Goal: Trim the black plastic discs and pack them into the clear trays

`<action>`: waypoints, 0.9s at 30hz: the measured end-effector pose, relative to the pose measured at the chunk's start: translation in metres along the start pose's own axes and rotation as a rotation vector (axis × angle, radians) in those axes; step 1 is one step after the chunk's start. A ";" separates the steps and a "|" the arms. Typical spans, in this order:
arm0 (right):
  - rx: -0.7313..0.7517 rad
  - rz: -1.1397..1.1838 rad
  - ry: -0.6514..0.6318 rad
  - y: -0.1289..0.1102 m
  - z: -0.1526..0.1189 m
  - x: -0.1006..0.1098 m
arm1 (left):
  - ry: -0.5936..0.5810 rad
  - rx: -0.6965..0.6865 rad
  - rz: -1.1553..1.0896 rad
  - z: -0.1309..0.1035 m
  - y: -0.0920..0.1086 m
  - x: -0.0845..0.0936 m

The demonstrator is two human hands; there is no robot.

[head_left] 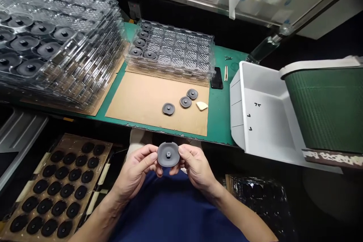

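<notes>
Between my two hands is a dark grey, dish-shaped plastic part (pixel 163 160) with a small raised post at its centre. My left hand (pixel 141 162) pinches its left edge, and my right hand (pixel 193 162) grips the right edge. It is held in front of the bench edge, hollow side facing me. On the cardboard sheet (pixel 136 98) lie three similar grey parts, one on its own (pixel 168 109) and a pair (pixel 186 102) close together. Beside them sits a pale yellow wedge (pixel 202 106), perhaps a sponge.
A clear compartment tray (pixel 181 47) behind the cardboard holds several grey parts at its left. Stacked filled trays (pixel 93 64) stand left. A phone (pixel 217 78) and a light grey bin (pixel 263 121) with small black pieces are right. Another filled tray (pixel 70 187) lies lower left.
</notes>
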State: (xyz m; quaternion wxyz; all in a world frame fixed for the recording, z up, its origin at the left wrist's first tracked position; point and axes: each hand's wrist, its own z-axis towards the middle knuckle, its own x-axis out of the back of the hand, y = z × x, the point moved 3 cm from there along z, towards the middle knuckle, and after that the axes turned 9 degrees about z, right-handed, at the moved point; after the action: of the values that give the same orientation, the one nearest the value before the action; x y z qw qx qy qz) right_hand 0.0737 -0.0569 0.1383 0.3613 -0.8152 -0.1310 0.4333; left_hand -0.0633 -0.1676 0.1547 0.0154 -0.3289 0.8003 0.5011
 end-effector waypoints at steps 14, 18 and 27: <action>0.025 -0.183 -0.077 0.006 0.010 -0.004 | 0.028 -0.113 0.210 -0.006 -0.003 0.025; 0.482 -0.578 -0.202 -0.015 0.006 -0.010 | 0.089 -0.524 0.527 -0.013 0.010 0.030; 1.068 -1.080 -0.399 -0.026 -0.004 -0.008 | 0.279 -1.008 1.089 -0.052 0.010 0.040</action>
State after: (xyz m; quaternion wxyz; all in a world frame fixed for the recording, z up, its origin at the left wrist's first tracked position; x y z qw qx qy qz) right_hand 0.0743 -0.0450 0.1626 0.8345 -0.2616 -0.3456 0.3404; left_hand -0.0844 -0.2273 0.1741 -0.4882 0.0856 0.5183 0.6969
